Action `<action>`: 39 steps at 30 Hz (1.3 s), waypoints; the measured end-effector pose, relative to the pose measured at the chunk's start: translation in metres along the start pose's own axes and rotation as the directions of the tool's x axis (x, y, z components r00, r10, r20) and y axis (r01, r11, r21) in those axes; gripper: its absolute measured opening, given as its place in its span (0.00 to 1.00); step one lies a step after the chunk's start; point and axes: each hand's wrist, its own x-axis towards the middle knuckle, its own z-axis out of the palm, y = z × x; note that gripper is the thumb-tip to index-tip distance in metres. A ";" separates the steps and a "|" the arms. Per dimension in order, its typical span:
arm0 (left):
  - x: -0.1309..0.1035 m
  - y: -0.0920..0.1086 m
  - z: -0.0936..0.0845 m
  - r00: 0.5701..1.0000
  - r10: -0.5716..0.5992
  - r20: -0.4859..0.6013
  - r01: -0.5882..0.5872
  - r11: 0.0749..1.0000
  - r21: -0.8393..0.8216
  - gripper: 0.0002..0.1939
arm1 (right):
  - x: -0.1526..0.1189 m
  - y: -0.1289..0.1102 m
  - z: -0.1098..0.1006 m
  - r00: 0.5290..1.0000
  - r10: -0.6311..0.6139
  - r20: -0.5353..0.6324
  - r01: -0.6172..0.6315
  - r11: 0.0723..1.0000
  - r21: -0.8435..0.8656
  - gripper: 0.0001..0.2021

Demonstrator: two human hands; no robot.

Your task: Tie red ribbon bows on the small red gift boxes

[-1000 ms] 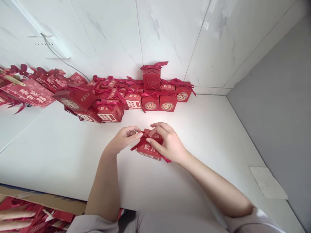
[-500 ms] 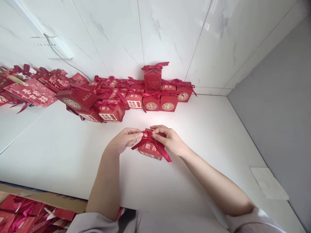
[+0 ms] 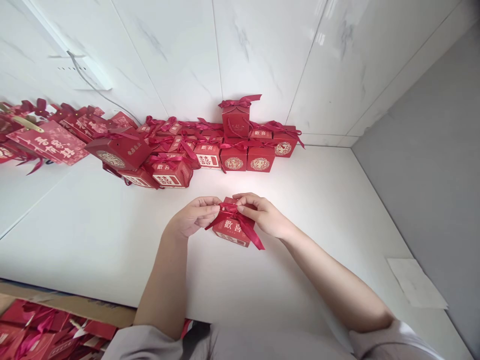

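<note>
Ribbon (image 3: 245,225) in bow, left side pinched between thumb and fingers of left hand (image 3: 195,216), right side likewise in right hand (image 3: 265,216). Red box (image 3: 228,232) under it, on white table (image 3: 307,210), just below both sets of fingertips; ribbon tails hang either way over front. Beyond fingers, by wall (image 3: 262,55), stacked boxes (image 3: 234,161) in rows. Well right of fingers, paper sheet (image 3: 416,282). Nearer body, left of fingers, carton (image 3: 93,309) packed with red packages (image 3: 48,337).

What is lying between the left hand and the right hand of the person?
In the head view, a looped red ribbon lies between the left hand and the right hand, over a red box.
</note>
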 end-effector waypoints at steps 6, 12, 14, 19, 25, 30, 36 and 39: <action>0.002 0.001 0.004 0.999 -0.008 0.040 0.005 0.996 0.086 0.16 | 0.000 -0.001 0.000 1.000 0.002 0.009 -0.002 1.000 -0.002 0.08; 0.005 -0.002 0.004 1.000 0.015 -0.001 -0.015 0.997 0.071 0.20 | -0.001 -0.002 0.000 0.999 -0.033 0.001 0.032 0.997 -0.073 0.09; 0.006 -0.003 0.004 1.000 0.018 -0.024 -0.017 0.998 0.052 0.21 | -0.002 -0.004 0.000 0.997 -0.082 -0.009 0.080 0.989 -0.124 0.09; 0.009 -0.005 0.006 0.998 0.053 -0.040 -0.052 0.998 0.042 0.20 | -0.008 -0.009 0.007 0.945 -0.322 -0.057 0.274 0.874 -0.402 0.05; 0.011 -0.009 0.010 0.995 0.080 0.056 -0.085 0.992 0.090 0.20 | -0.012 -0.007 0.015 0.808 -0.588 -0.021 0.336 0.490 -0.804 0.04; 0.010 -0.008 0.009 0.996 0.090 0.007 -0.090 0.992 0.091 0.21 | -0.021 -0.029 0.000 0.864 -0.503 -0.036 0.291 0.555 -0.779 0.09; 0.011 -0.008 0.009 0.996 0.071 -0.062 -0.061 0.988 0.144 0.22 | -0.041 -0.048 -0.041 0.983 -0.014 -0.181 -0.116 0.718 -0.686 0.19; 0.012 -0.009 0.011 0.998 0.060 -0.032 -0.054 0.987 0.149 0.22 | -0.050 -0.038 -0.045 0.967 0.236 -0.095 -0.242 0.742 -0.625 0.26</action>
